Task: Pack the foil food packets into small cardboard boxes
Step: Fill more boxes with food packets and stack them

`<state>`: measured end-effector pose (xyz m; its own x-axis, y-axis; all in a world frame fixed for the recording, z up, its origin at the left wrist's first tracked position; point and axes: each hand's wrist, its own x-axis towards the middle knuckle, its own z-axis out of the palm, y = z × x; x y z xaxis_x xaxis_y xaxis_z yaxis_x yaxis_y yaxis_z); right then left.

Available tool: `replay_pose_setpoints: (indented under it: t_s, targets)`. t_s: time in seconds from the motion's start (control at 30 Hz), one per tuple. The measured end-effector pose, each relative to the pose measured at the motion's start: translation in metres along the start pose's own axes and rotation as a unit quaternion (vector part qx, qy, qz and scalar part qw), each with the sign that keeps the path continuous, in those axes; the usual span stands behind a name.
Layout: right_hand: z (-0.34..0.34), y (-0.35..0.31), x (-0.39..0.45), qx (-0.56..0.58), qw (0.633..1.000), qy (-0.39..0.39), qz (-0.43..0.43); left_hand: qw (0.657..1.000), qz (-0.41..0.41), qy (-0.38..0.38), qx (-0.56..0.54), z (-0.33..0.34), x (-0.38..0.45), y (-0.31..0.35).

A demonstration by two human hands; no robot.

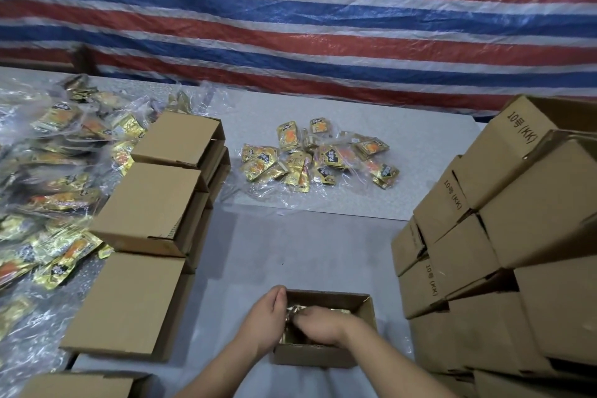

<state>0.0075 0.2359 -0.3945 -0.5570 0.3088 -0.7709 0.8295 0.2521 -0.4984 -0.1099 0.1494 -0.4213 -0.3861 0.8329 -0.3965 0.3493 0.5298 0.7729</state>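
Note:
A small open cardboard box (365,310) stands on the grey table right in front of me. Gold foil packets (297,309) lie inside it, mostly covered by my hands. My left hand (266,317) is at the box's left wall with its fingers curled down onto the packets. My right hand (318,323) reaches into the box from the right and presses on the packets; its fingertips are hidden. A loose pile of gold foil packets (318,157) in clear wrap lies farther back on the table.
Closed small boxes (148,207) sit in a row on my left, with a heap of bagged foil packets (48,187) beyond them. A stack of boxes (504,236) rises on my right. A striped red, white and blue tarp (297,26) hangs behind.

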Motion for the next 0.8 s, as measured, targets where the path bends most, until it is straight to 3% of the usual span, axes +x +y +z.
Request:
replay_pose_setpoints:
  t_s: [0.13,0.27,0.33,0.43,0.53,0.67,0.8]
  targets:
    - [0.001,0.014,-0.020,0.006,0.991,0.123,-0.053,1.000,-0.001,-0.017,0.004,-0.003,-0.002,-0.003]
    - [-0.018,0.028,-0.037,0.082,0.943,0.314,-0.078,1.000,-0.006,-0.006,-0.011,-0.010,0.002,0.001]
    - [-0.035,0.032,-0.038,0.104,0.923,0.362,-0.082,1.000,0.005,0.019,-0.015,-0.019,0.012,0.011]
    - [-0.059,0.039,-0.031,0.071,0.916,0.388,-0.071,0.999,0.024,0.042,0.007,-0.035,0.041,0.031]
    - [-0.071,0.043,-0.018,-0.017,0.930,0.366,-0.041,0.996,0.029,0.051,0.062,-0.048,0.076,0.048]
    - [-0.055,0.048,-0.005,-0.119,0.945,0.303,-0.005,0.990,0.015,0.013,0.138,-0.053,0.101,0.051]
    - [-0.036,0.056,-0.004,-0.166,0.928,0.334,0.010,0.988,-0.008,-0.056,0.146,-0.037,0.090,0.040]
